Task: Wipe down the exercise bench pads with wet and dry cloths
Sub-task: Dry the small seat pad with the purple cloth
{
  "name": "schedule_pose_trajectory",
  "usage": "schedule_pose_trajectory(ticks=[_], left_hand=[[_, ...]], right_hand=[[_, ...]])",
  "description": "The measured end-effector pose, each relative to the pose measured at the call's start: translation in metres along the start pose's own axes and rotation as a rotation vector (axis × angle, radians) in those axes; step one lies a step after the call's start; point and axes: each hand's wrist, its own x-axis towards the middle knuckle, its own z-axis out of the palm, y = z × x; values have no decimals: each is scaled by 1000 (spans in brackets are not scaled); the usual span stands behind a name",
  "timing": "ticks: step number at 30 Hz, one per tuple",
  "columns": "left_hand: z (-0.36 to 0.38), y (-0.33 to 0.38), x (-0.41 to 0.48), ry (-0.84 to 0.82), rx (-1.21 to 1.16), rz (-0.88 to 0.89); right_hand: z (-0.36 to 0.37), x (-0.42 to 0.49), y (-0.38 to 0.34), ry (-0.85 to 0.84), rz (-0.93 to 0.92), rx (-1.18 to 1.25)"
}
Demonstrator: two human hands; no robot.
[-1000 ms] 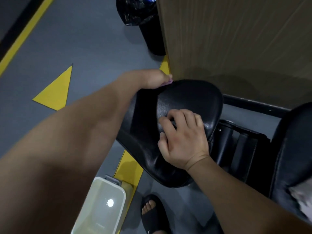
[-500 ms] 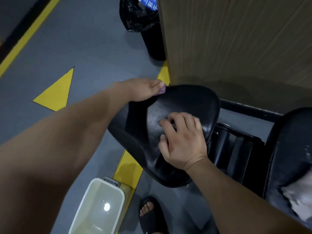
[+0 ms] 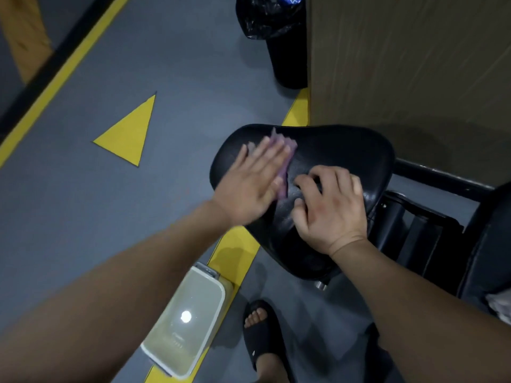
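Left hand has slid flat onto cloth atop pad tapering nearward; right hand curled, seemingly empty.

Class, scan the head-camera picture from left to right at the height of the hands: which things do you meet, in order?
yellow floor triangle → left hand → right hand → black frame bar → second black pad
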Motion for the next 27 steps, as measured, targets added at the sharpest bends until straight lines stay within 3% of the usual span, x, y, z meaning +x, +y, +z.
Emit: schedule_pose_trajectory(ticks=[4,10,13,22,27], left_hand=[[10,-5,-45,-1,26,67],[12,-54,1,97,-142,-427],[13,-46,13,101,-186,-581],[22,41,-36,78,-168,-484],[19,88,-55,-20,-187,-514]], right_hand=[[1,-1,0,20,-1,-7],[5,-1,3,31,-12,-10],[6,-2,2,39,-17,-9],[0,-3,-1,23,-20,-30],[-23,-3,-4,-112,-8,-38]])
